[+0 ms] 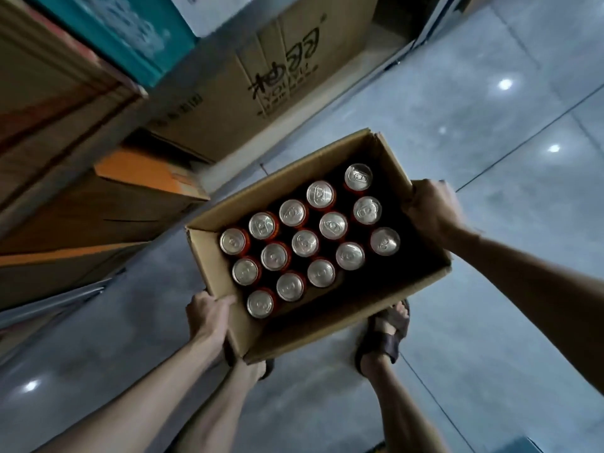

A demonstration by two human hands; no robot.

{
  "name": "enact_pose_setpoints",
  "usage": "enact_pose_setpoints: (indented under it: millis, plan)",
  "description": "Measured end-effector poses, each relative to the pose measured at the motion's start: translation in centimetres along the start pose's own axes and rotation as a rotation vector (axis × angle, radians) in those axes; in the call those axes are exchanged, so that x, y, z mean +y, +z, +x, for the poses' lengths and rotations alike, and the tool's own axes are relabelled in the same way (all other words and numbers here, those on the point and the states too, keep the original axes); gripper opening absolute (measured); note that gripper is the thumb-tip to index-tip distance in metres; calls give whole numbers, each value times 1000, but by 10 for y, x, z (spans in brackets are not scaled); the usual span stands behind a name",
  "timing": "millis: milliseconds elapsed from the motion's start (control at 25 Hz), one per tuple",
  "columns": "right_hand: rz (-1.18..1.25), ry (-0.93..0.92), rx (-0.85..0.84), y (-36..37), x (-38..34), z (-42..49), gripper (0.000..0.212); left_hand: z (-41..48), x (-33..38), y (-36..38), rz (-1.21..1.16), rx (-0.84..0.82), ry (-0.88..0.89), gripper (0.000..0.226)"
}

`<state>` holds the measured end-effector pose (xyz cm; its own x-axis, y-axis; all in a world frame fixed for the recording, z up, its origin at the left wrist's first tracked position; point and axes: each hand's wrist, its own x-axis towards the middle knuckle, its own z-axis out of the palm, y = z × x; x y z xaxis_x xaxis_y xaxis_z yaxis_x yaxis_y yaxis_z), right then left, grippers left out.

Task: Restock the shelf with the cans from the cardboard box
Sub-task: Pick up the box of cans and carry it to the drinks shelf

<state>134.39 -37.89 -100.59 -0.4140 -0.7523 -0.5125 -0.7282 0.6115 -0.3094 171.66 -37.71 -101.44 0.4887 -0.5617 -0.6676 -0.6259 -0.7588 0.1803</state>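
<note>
An open brown cardboard box point(353, 317) is held above the floor in front of me. Inside stand several red cans point(305, 242) with silver tops, upright in three rows. My left hand point(209, 313) grips the box's near left corner, thumb over the rim. My right hand point(431, 207) grips the far right corner, fingers curled over the edge. A strip along the box's right side holds no cans. No shelf is plainly in view.
Stacked cardboard cartons point(271, 76) line the left and far side, among them an orange-topped one point(143, 178) and a teal one point(124, 31). Glossy grey floor tiles point(490, 125) spread to the right. My sandalled feet point(385, 335) stand under the box.
</note>
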Motion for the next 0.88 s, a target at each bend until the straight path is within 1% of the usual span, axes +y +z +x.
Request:
enact_pose_setpoints:
  millis: [160,360,560,800,880]
  plan:
    - [-35,-45,-14,57,2,59,15,57,-9,49,-43,22,-31,20]
    - [-25,-123,31,96,-13,112,16,109,-4,75,-121,73,-51,24]
    - [-21,-105,70,113,-21,142,19,126,1,84,-162,92,-34,27]
    - [-8,-111,65,110,-24,150,18,122,10,81,-184,86,-69,31]
    - [-6,-104,72,112,-27,151,19,124,14,79,-175,91,-56,30]
